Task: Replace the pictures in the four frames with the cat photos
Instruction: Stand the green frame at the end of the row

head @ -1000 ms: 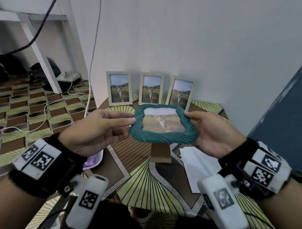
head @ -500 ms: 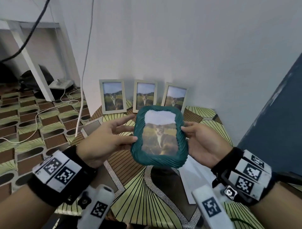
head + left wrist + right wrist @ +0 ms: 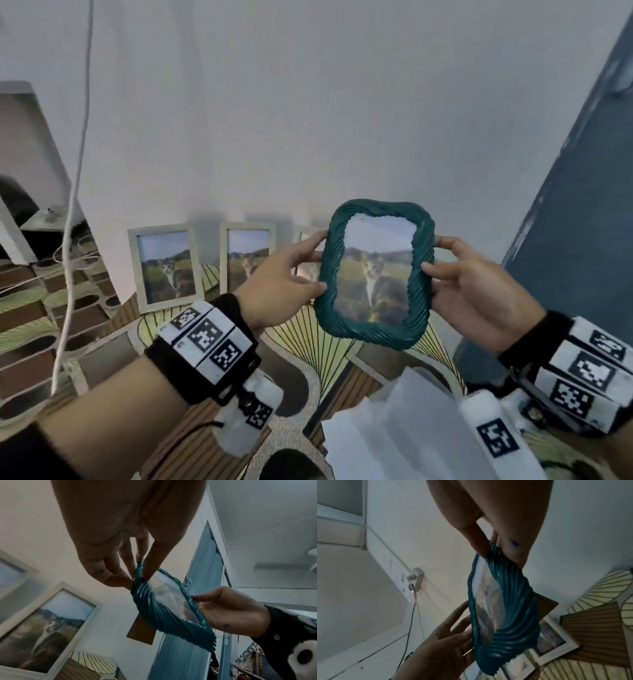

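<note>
I hold a teal ribbed frame [image 3: 375, 274] upright in the air above the table, a cat photo showing in it. My left hand [image 3: 287, 277] pinches its left edge between thumb and fingers. My right hand [image 3: 469, 281] pinches its right edge the same way. A brown stand flap [image 3: 141, 632] hangs off the frame's back [image 3: 546, 605]. Against the wall lean three pale frames with cat photos: the left one [image 3: 164, 265], the middle one [image 3: 246, 258], and a third [image 3: 305, 240] mostly hidden behind my left hand and the teal frame.
White paper sheets [image 3: 394, 428] lie on the patterned table [image 3: 294, 339] near me. A loose pane or backing [image 3: 102, 356] rests at the table's left. A white cable [image 3: 73, 192] hangs down on the left. A blue door [image 3: 575, 205] stands to the right.
The teal frame has been tipped up from nearly flat to upright and carried up and to the right, toward the wall. Both hands keep their hold on its edges.
</note>
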Motion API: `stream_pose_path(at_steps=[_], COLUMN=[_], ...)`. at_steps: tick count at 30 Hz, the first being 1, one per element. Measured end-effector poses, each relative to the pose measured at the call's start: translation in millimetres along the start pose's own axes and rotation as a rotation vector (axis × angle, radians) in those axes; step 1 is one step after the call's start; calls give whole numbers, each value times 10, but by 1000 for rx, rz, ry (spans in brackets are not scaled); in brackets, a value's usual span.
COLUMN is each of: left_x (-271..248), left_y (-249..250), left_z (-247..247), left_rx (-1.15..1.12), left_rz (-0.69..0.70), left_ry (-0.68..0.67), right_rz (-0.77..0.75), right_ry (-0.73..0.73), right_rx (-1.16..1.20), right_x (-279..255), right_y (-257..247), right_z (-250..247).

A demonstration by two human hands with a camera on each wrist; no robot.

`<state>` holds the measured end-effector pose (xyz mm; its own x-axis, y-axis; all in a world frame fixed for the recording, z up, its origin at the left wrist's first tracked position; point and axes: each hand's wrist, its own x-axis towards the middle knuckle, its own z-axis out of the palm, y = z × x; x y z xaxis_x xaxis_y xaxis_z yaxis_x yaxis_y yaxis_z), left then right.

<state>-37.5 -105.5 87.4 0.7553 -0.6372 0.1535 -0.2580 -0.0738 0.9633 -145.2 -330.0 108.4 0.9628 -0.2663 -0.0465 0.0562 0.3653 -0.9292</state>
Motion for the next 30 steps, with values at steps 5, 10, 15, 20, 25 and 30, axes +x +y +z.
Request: stream_pose_path(at_steps=[5, 10, 15, 20, 25, 30], left_x=[536, 1045, 1456, 1662, 1735, 1706], left_y=[-200, -546, -854, -1108, -1283, -1414], left_z=[264, 450, 597, 691, 747, 701], left_rx=[26, -15, -45, -114, -140, -144], left_rz=[4, -87, -156, -215, -250, -232], left_ry=[-33, -96, -145, -188, -211, -240], right_rz=[54, 55, 90, 112, 132, 130], right_ry=[-6, 54, 137, 175, 177, 186], right_rx=[-83, -151, -275, -322, -377, -383], right_x=[365, 784, 1160, 1360, 1405, 1337], right_y=[-109, 30, 371, 638, 760, 797], right_z=[-411, -774, -1092, -1249, -1268, -1260])
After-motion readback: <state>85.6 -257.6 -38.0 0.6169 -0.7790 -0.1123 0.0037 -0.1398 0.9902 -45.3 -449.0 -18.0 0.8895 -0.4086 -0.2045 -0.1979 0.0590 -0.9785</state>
